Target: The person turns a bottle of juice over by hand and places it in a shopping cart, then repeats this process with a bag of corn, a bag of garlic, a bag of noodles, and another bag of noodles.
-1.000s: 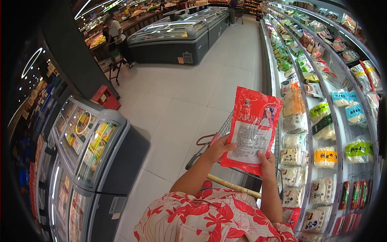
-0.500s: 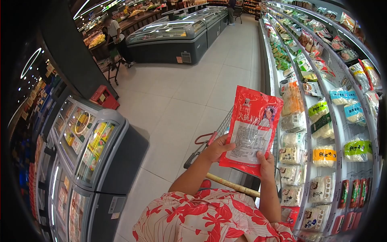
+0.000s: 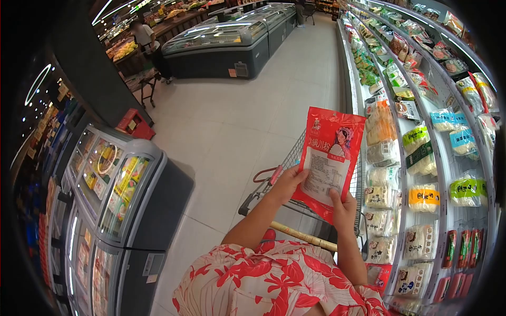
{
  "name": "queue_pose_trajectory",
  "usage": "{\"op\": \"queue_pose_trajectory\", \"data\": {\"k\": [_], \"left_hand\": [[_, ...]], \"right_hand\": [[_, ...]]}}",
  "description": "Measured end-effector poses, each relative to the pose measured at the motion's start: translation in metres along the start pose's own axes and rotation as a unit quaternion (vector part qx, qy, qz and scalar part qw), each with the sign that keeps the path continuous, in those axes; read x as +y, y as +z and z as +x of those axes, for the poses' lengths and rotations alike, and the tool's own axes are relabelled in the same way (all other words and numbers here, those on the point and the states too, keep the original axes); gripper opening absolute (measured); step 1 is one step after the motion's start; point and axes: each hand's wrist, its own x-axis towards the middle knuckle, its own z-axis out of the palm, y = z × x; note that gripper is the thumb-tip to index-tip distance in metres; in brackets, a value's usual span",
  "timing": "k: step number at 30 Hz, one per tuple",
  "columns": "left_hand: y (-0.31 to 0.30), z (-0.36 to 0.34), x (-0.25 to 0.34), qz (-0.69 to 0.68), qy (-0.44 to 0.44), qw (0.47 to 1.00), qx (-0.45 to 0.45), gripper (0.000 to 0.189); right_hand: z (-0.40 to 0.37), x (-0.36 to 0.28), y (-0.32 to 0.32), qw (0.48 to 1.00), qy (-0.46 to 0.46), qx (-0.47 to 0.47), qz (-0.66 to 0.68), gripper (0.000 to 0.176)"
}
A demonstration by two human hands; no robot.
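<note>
A red plastic packet with a clear window, white printing and a drawn figure is held up in front of me, slightly tilted. My left hand grips its left edge, thumb on the front. At the lower right, my right hand is closed on the same packet, thumb over the window. Behind and beneath the packet stands a wire shopping cart, partly hidden by it. The cart's handlebar runs just in front of my body, below both forearms.
On my right, a long refrigerated shelf carries many bagged noodles and other packets. A chest freezer stands at left, another freezer farther ahead. Beside a dark pillar is a red box. A person with a cart is at far left.
The packet has turned in my hands and tilts differently, its lower corner now pointing down. My right hand has shifted slightly down. Both hands keep hold of it.
</note>
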Motion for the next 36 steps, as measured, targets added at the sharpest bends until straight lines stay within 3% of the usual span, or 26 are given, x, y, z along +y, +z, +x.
{"op": "queue_pose_trajectory", "data": {"k": [12,21,27,28,29,30,31,33,34,35,36], "left_hand": [[0.019,-0.005,0.003,-0.013,0.05,0.997,0.057,0.026],[0.043,-0.015,0.01,0.075,0.115,0.984,0.115,0.022],[0.029,-0.003,-0.009,0.002,0.049,0.988,0.15,0.029],[0.016,0.0,-0.018,-0.138,0.026,0.99,-0.031,0.032],[0.005,0.001,-0.028,-0.272,0.002,0.939,-0.211,0.034],[0.031,-0.004,-0.013,-0.356,-0.02,0.904,-0.233,0.047],[0.036,-0.003,-0.015,-0.355,-0.025,0.904,-0.235,0.047],[0.044,-0.001,-0.02,-0.482,-0.146,0.79,-0.349,0.059],[0.047,0.0,-0.028,-0.511,-0.178,0.75,-0.38,0.067],[0.05,0.002,-0.034,-0.51,-0.186,0.748,-0.381,0.067],[0.056,0.004,-0.036,-0.513,-0.205,0.709,-0.438,0.066]], "right_hand": [[0.008,0.005,-0.009,0.998,0.026,0.004,0.056,0.028],[0.014,0.01,-0.019,0.995,0.023,0.019,0.099,0.028],[-0.002,-0.027,-0.02,0.983,0.083,-0.091,0.137,0.033],[0.0,-0.034,-0.02,0.977,0.012,-0.155,0.143,0.037],[0.002,-0.038,-0.019,0.963,-0.059,-0.217,0.147,0.04],[0.006,-0.04,-0.019,0.975,-0.097,-0.186,0.077,0.046],[0.009,-0.037,-0.017,0.975,-0.097,-0.181,0.079,0.046],[0.016,-0.02,-0.01,0.998,-0.022,0.005,0.066,0.048],[0.023,-0.01,-0.008,0.994,0.004,0.042,0.1,0.042],[0.027,-0.003,-0.014,0.993,0.005,0.051,0.102,0.042],[0.028,0.001,-0.024,0.975,0.1,-0.047,0.192,0.035]]}}
